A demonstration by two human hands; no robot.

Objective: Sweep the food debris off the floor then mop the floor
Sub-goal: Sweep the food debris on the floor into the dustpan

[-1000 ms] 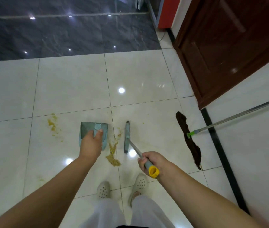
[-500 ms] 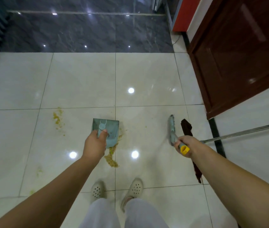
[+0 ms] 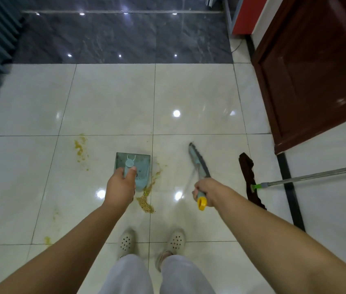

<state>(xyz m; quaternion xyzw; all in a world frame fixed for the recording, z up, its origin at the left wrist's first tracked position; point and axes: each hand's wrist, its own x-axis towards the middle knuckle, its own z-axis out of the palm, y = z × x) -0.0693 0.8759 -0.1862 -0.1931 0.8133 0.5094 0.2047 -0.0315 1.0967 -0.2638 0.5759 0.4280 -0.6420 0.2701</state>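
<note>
The left hand (image 3: 122,187) is gripping the dustpan (image 3: 135,169) handle, its mouth facing the food debris (image 3: 145,201) lying just beside it on the floor (image 3: 108,102). The right hand (image 3: 207,192) is clutching the brush (image 3: 198,162), which should be drawn low toward the pan in short strokes, the pan's lip kept pressed down. The mop (image 3: 250,179) is lying at the right.
</note>
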